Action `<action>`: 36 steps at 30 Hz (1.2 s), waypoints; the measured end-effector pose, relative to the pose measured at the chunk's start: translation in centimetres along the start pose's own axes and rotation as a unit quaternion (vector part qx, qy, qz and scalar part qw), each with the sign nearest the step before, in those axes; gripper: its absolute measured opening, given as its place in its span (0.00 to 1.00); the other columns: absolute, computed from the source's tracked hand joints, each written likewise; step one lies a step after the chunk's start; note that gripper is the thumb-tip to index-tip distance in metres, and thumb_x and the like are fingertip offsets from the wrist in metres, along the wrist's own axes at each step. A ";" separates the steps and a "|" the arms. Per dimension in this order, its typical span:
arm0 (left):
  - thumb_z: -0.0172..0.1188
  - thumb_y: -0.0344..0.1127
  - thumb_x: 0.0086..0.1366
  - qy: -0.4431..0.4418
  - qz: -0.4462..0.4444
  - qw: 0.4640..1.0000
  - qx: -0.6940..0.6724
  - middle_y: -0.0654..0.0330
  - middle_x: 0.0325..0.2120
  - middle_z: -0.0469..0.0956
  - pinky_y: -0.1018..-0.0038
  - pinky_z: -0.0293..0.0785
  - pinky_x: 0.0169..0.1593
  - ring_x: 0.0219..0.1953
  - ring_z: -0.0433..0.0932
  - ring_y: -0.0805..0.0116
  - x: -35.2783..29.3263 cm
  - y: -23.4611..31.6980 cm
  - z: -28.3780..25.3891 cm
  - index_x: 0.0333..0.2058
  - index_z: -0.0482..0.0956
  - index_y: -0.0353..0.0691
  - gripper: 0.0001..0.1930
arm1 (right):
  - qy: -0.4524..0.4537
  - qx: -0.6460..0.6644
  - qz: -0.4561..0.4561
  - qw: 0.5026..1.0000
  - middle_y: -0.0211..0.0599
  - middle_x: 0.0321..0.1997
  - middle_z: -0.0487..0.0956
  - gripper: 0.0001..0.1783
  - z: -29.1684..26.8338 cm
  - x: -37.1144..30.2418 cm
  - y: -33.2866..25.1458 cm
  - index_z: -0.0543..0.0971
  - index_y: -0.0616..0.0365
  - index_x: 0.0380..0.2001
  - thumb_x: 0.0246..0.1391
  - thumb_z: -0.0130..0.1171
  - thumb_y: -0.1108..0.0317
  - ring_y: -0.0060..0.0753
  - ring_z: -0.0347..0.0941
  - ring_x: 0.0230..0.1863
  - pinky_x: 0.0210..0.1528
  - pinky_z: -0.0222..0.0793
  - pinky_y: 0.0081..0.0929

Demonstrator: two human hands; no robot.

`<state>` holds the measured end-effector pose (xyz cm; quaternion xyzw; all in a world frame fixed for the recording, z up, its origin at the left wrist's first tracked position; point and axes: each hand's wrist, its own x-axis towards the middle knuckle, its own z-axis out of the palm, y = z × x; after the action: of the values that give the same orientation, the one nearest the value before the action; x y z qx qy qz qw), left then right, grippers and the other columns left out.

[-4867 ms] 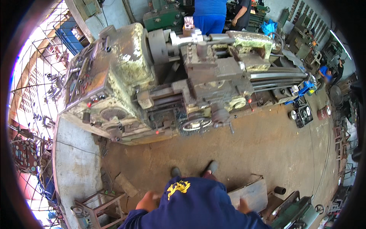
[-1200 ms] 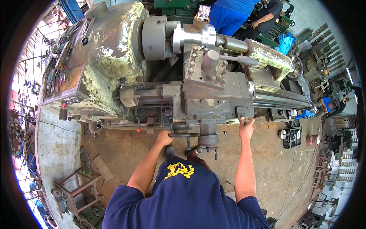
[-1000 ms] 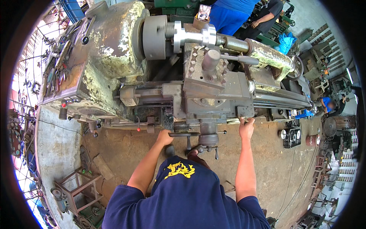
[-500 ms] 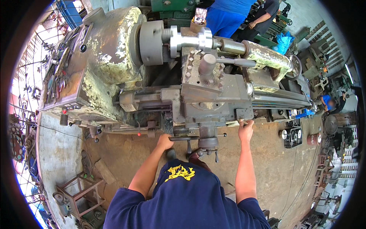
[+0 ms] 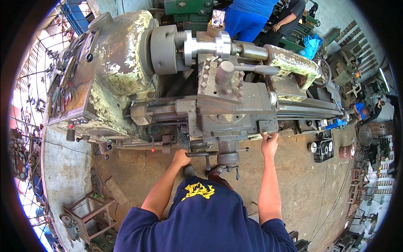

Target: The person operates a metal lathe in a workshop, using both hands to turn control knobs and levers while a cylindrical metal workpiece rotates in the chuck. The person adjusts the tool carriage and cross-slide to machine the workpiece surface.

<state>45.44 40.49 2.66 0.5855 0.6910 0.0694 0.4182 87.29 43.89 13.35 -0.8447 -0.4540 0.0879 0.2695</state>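
Observation:
At a large metal lathe, my left hand (image 5: 181, 158) is closed round the outer end of a dark crank handle (image 5: 202, 154) on the carriage front. My right hand (image 5: 270, 145) is closed at the carriage's lower right corner, fingertips against a small part that they mostly hide. Above the hands sits the carriage with its square tool post (image 5: 221, 90), topped by a long clamping lever (image 5: 258, 69). Behind it, a shiny flanged metal workpiece (image 5: 205, 47) lies between the grey chuck (image 5: 164, 50) and the tailstock (image 5: 289, 63). The chuck looks blurred, as if turning.
Loose hand tools (image 5: 63, 86) lie on the headstock at left. A ball-ended lever (image 5: 89, 57) juts from it. A phone (image 5: 218, 17) stands behind the workpiece, near two people (image 5: 247, 19). A metal frame stand (image 5: 90, 212) is at lower left; a black crate (image 5: 322, 150) stands right.
The view has shifted slightly. Both hands keep their places on the lathe. The marks and blur on the chuck and workpiece look different.

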 end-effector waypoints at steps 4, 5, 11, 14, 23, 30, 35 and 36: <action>0.64 0.40 0.52 0.006 -0.002 1.000 0.000 0.39 0.35 0.81 0.57 0.76 0.49 0.43 0.79 0.41 0.0 -0.1 0.2 0.34 0.85 0.35 0.15 | -0.001 0.005 -0.002 1.000 0.63 0.33 0.80 0.23 0.1 0.0 0.1 0.66 0.55 0.45 0.60 0.61 0.51 0.73 0.75 0.38 0.38 0.68 0.60; 0.64 0.40 0.52 0.009 0.001 1.000 -0.001 0.39 0.35 0.81 0.57 0.76 0.49 0.43 0.79 0.41 0.0 -0.2 0.2 0.34 0.85 0.35 0.15 | 0.000 -0.004 0.000 1.000 0.63 0.33 0.80 0.23 0.1 0.1 0.2 0.66 0.55 0.45 0.60 0.61 0.51 0.73 0.75 0.38 0.38 0.68 0.60; 0.64 0.39 0.51 0.014 -0.005 1.000 -0.008 0.39 0.35 0.81 0.57 0.76 0.49 0.44 0.79 0.41 0.1 -0.2 0.5 0.35 0.85 0.35 0.15 | 0.011 -0.004 -0.004 1.000 0.63 0.32 0.80 0.23 0.2 0.1 0.2 0.66 0.54 0.45 0.59 0.61 0.51 0.72 0.76 0.38 0.37 0.69 0.60; 0.65 0.38 0.51 0.015 -0.005 1.000 -0.006 0.39 0.36 0.81 0.58 0.76 0.50 0.44 0.79 0.41 -0.1 0.1 0.3 0.36 0.85 0.36 0.16 | 0.002 0.007 0.006 1.000 0.63 0.32 0.80 0.23 0.2 0.1 0.3 0.66 0.54 0.45 0.59 0.61 0.51 0.73 0.76 0.38 0.37 0.69 0.60; 0.62 0.35 0.49 0.010 -0.023 1.000 0.015 0.41 0.38 0.81 0.58 0.76 0.51 0.45 0.80 0.43 -0.3 0.6 0.1 0.39 0.86 0.39 0.16 | 0.006 0.007 0.005 1.000 0.61 0.31 0.80 0.23 0.2 0.2 0.3 0.67 0.54 0.44 0.59 0.62 0.50 0.73 0.76 0.37 0.38 0.68 0.60; 0.63 0.35 0.48 0.008 -0.009 1.000 0.022 0.40 0.38 0.81 0.58 0.76 0.52 0.46 0.79 0.43 0.0 0.3 0.4 0.38 0.85 0.36 0.17 | 0.009 0.035 0.007 0.999 0.59 0.30 0.79 0.21 0.2 0.0 0.2 0.68 0.54 0.43 0.58 0.63 0.53 0.71 0.75 0.35 0.37 0.68 0.60; 0.62 0.34 0.48 -0.004 -0.025 0.999 0.042 0.41 0.39 0.81 0.58 0.76 0.52 0.46 0.79 0.44 0.1 0.7 0.3 0.38 0.85 0.37 0.17 | 0.017 0.037 0.028 0.999 0.59 0.33 0.78 0.21 0.9 0.1 0.8 0.68 0.54 0.44 0.57 0.64 0.54 0.70 0.75 0.37 0.38 0.68 0.59; 0.62 0.34 0.48 -0.002 -0.022 0.999 0.045 0.41 0.38 0.81 0.58 0.76 0.52 0.46 0.79 0.43 0.1 0.8 0.3 0.38 0.85 0.37 0.16 | 0.035 0.037 0.009 0.999 0.57 0.29 0.78 0.21 1.1 0.1 0.9 0.68 0.54 0.43 0.57 0.63 0.54 0.69 0.75 0.35 0.35 0.68 0.58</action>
<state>46.24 40.70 2.93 0.5885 0.7055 0.0275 0.3940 87.55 44.02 11.92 -0.8405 -0.4335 0.0773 0.3156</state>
